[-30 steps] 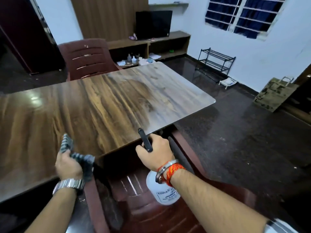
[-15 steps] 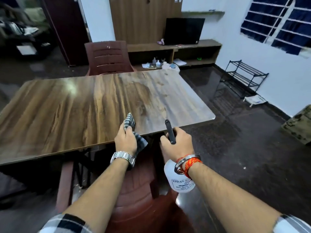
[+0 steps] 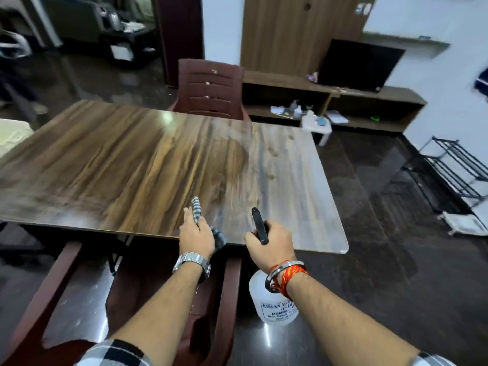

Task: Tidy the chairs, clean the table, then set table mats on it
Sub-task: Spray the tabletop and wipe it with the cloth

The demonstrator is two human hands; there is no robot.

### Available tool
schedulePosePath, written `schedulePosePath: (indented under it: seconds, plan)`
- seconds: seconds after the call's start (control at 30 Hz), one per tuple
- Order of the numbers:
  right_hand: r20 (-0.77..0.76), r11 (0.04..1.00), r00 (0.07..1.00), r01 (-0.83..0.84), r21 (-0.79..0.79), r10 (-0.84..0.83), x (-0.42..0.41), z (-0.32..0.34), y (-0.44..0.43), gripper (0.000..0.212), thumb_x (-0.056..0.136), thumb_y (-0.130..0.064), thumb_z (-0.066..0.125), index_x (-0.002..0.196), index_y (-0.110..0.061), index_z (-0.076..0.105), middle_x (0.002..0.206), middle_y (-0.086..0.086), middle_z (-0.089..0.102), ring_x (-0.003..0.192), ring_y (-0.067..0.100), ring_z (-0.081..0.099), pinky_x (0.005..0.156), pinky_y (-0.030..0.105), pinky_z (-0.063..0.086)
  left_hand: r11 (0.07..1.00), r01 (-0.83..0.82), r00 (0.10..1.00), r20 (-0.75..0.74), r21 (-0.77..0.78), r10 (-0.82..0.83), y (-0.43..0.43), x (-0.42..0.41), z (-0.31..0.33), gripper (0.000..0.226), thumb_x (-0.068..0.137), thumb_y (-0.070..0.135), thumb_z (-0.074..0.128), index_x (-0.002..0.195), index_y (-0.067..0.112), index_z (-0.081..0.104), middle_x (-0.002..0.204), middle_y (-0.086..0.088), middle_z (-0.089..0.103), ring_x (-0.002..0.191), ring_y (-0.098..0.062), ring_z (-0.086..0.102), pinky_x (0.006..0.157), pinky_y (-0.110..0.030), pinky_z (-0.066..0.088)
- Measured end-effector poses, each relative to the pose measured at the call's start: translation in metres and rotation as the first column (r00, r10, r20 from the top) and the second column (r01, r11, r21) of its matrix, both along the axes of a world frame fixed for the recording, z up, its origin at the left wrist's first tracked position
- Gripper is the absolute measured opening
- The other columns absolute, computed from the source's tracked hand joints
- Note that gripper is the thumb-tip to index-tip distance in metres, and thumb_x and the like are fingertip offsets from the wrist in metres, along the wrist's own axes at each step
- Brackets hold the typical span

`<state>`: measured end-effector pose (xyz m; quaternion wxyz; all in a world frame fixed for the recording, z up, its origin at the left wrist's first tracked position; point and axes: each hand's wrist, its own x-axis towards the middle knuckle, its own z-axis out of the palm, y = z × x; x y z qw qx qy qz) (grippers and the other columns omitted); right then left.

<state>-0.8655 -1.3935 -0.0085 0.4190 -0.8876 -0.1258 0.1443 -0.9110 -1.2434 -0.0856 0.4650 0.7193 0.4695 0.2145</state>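
Head view. The left hand (image 3: 196, 235) has come in along the near edge of the counter (image 3: 132, 167) and now lies over that edge, close beside the right hand (image 3: 272, 244). A second ago it was out toward the near left, well apart from the right hand. Its grip is closed round a striped cloth (image 3: 196, 208), whose free tip now stands just above the counter surface, inside the near edge. The right hand's grip is wrapped round the head of a spray bottle (image 3: 274, 305). The black nozzle rises over the near edge toward the near right corner, and the bottle body hangs below the counter, as in the earlier frames.

The camera has swung left, so the far chair (image 3: 211, 85) now sits at the middle of the far edge. The near chair (image 3: 228, 286) is pushed under the near edge, between the two forearms. The right part of the counter looks paler and hazy, which may be spray film.

Judgement: the chairs appear to be tidied and the cleaning step is in hand, with the cloth placed to start wiping from the near edge. No table mats are in view, so that step is not yet begun.
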Motion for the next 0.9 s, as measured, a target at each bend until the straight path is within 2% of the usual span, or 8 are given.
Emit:
schedulePosePath:
  seconds: [0.1, 0.23, 0.37, 0.57, 0.63, 0.73, 0.83, 0.9]
  plan:
    - [-0.021, 0.994, 0.993, -0.112, 0.017, 0.112, 0.041, -0.001, -0.003, 0.018, 0.077, -0.025, 0.062, 0.072, -0.008, 0.057, 0.063, 0.001, 0.055, 0.056, 0.018, 0.048, 0.050, 0.027, 0.036, 0.999, -0.018, 0.996, -0.083, 0.051, 0.022, -0.005, 0.030, -0.010, 0.052, 0.100, 0.022, 0.036, 0.150, 0.010, 0.027, 0.159, -0.007, 0.022, 0.142, -0.032, 0.027, 0.116, -0.041, 0.021]
    - [-0.015, 0.963, 0.963, -0.269, -0.011, 0.269, 0.088, -0.004, -0.003, 0.021, 0.078, -0.026, 0.063, 0.067, -0.013, 0.049, 0.063, -0.001, 0.052, 0.055, 0.014, 0.045, 0.047, 0.025, 0.030, 0.982, -0.162, 0.967, -0.181, 0.095, 0.177, -0.018, 0.064, -0.020, 0.053, 0.099, 0.022, 0.037, 0.149, 0.006, 0.027, 0.158, -0.010, 0.022, 0.137, -0.034, 0.036, 0.110, -0.038, 0.029]
    - [-0.023, 0.916, 0.917, -0.398, -0.047, 0.398, 0.129, -0.008, 0.005, 0.023, 0.079, -0.026, 0.062, 0.066, -0.015, 0.046, 0.064, -0.001, 0.051, 0.053, 0.012, 0.044, 0.046, 0.024, 0.027, 0.935, -0.318, 0.887, -0.301, 0.156, 0.352, -0.024, 0.090, -0.028, 0.057, 0.098, 0.024, 0.036, 0.150, 0.007, 0.023, 0.158, -0.008, 0.023, 0.136, -0.038, 0.035, 0.107, -0.046, 0.033]
    - [-0.074, 0.858, 0.860, -0.510, -0.059, 0.506, 0.179, -0.020, 0.029, 0.025, 0.080, -0.028, 0.061, 0.063, -0.017, 0.046, 0.066, 0.000, 0.053, 0.054, 0.012, 0.046, 0.045, 0.022, 0.030, 0.851, -0.460, 0.710, -0.469, 0.255, 0.525, -0.003, 0.096, -0.040, 0.059, 0.096, 0.029, 0.035, 0.149, 0.007, 0.026, 0.156, -0.009, 0.028, 0.140, -0.037, 0.028, 0.115, -0.054, 0.016]
    - [-0.102, 0.846, 0.846, -0.530, -0.055, 0.523, 0.193, -0.025, 0.044, 0.026, 0.080, -0.027, 0.060, 0.061, -0.017, 0.046, 0.065, 0.000, 0.053, 0.053, 0.013, 0.046, 0.046, 0.023, 0.031, 0.920, -0.355, 0.750, -0.538, 0.165, 0.386, 0.007, 0.097, -0.056, 0.061, 0.098, 0.048, 0.026, 0.146, 0.011, 0.035, 0.153, -0.012, 0.034, 0.141, -0.035, 0.028, 0.116, -0.052, 0.015]
    - [-0.139, 0.861, 0.859, -0.504, -0.062, 0.493, 0.214, -0.032, 0.068, 0.023, 0.077, -0.029, 0.059, 0.062, -0.014, 0.050, 0.066, 0.003, 0.057, 0.055, 0.021, 0.049, 0.053, 0.026, 0.037, 0.990, -0.128, 0.705, -0.697, 0.057, 0.131, 0.016, 0.103, -0.086, 0.063, 0.096, 0.061, 0.012, 0.152, 0.033, 0.018, 0.162, 0.005, 0.003, 0.148, -0.025, 0.000, 0.118, -0.044, -0.001]
    - [-0.163, 0.898, 0.895, -0.432, -0.082, 0.416, 0.239, -0.040, 0.094, 0.023, 0.076, -0.031, 0.058, 0.068, -0.010, 0.057, 0.074, 0.012, 0.065, 0.063, 0.030, 0.052, 0.060, 0.029, 0.042, 0.985, 0.011, 0.583, -0.802, 0.170, 0.132, 0.027, 0.114, -0.099, 0.057, 0.098, 0.052, 0.009, 0.152, 0.039, 0.001, 0.161, 0.011, -0.007, 0.148, -0.023, -0.003, 0.119, -0.043, 0.002]
    - [-0.200, 0.905, 0.893, -0.422, -0.064, 0.402, 0.258, -0.043, 0.112, 0.021, 0.076, -0.031, 0.060, 0.071, -0.011, 0.057, 0.079, 0.012, 0.067, 0.067, 0.031, 0.055, 0.061, 0.029, 0.042, 0.980, 0.020, 0.592, -0.793, 0.196, 0.146, 0.039, 0.136, -0.096, 0.056, 0.098, 0.051, 0.009, 0.152, 0.039, -0.001, 0.160, 0.012, -0.009, 0.148, -0.022, -0.004, 0.118, -0.044, 0.002]
